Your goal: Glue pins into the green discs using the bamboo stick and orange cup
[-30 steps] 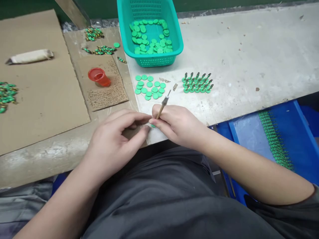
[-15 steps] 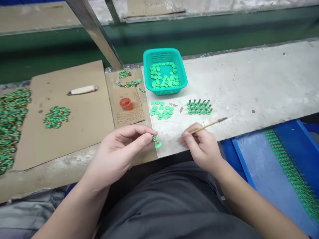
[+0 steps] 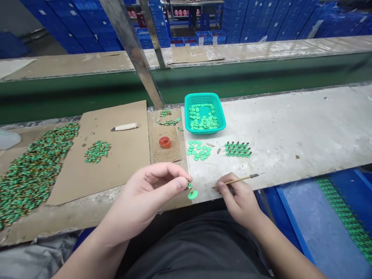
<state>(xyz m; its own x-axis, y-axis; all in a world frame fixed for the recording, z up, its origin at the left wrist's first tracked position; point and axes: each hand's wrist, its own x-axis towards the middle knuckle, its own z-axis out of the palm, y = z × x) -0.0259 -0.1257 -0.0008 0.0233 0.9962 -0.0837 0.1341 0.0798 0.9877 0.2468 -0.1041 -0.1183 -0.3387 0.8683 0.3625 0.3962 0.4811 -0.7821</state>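
Between thumb and forefinger, my left hand (image 3: 157, 193) pinches a small green figurine (image 3: 191, 190) by its upper end; a round green base is at its bottom. My right hand (image 3: 236, 197) holds a thin paintbrush (image 3: 240, 180) with its bristles pointing right, away from the figurine. Loose green discs (image 3: 199, 150) lie on the white table beyond my hands. To their right, several figurines on discs (image 3: 238, 149) stand upright in rows. A small red cup (image 3: 164, 142) sits on the brown board to the left.
A turquoise basket (image 3: 205, 131) holds more green discs. Small green-and-gold pieces lie in a big heap (image 3: 37, 166) and a smaller pile (image 3: 97, 151) on cardboard (image 3: 128, 162), near a white-wrapped tool (image 3: 125, 127). A blue crate (image 3: 290, 217) with figurine rows is at lower right; a metal post (image 3: 139, 62) rises behind.
The view has tilted up, so things sit lower in the picture and blue crates show at the back. Both hands keep their holds on the figurine and the paintbrush.
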